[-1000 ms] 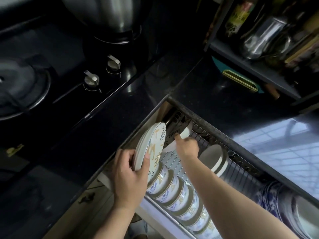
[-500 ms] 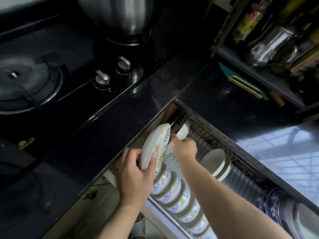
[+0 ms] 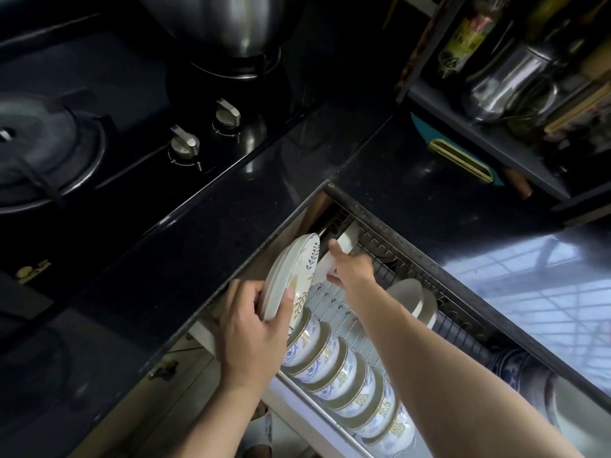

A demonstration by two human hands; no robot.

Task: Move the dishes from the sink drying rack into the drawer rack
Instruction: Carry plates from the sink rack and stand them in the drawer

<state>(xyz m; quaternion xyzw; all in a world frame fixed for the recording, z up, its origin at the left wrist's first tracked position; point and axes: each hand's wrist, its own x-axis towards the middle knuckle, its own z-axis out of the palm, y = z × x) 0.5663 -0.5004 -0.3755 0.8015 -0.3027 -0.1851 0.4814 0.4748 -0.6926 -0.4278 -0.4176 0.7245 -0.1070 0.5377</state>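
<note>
The pulled-out wire drawer rack lies below the black counter. My left hand grips a small stack of white plates with leaf patterns, held on edge at the rack's near left end. My right hand reaches into the back left corner and holds a plain white dish against the wires there. A row of several blue-and-gold patterned bowls stands on edge along the rack's front. Two white bowls lean further back.
A gas hob with two knobs and a steel pot sits at the upper left. A dark shelf with a kettle and bottles is at the upper right. Blue-patterned dishes fill the drawer's right end.
My right hand has pushed the white dish deeper into the rack's back left corner. My left hand keeps hold of the plate stack in nearly the same place.
</note>
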